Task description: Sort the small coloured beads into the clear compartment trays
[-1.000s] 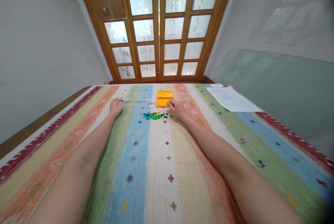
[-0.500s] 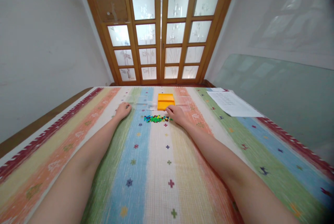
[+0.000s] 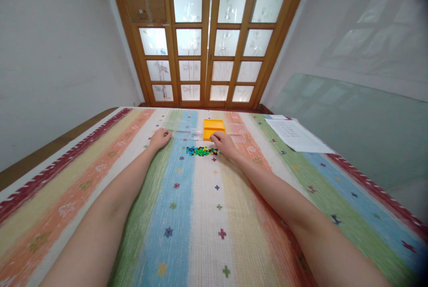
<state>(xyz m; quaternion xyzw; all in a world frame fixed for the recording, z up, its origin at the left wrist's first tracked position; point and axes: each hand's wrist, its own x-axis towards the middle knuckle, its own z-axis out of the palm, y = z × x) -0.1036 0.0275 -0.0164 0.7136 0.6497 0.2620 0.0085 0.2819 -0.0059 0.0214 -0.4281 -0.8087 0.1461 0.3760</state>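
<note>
A small pile of mixed green, blue, yellow and dark little pieces (image 3: 202, 151) lies on the striped tablecloth. Just behind it is a yellow two-part tray (image 3: 214, 124). My right hand (image 3: 224, 142) is at the tray's front edge, beside the pile's right end, its fingers pinched together. Anything between those fingertips is too small to make out. To the left, my left hand (image 3: 160, 138) rests with curled fingers at the near edge of a clear plastic tray (image 3: 180, 130). Whether it grips that tray I cannot tell.
More clear plastic (image 3: 236, 133) lies right of the yellow tray. Printed paper sheets (image 3: 296, 135) are at the table's right side. Wooden doors with glass panes (image 3: 207, 42) stand beyond the far edge, and a pale green panel (image 3: 351, 122) is at the right wall.
My right hand's fingertips have shifted slightly left along the yellow tray's front edge. My left hand stays in nearly the same place. The view has tilted a little.
</note>
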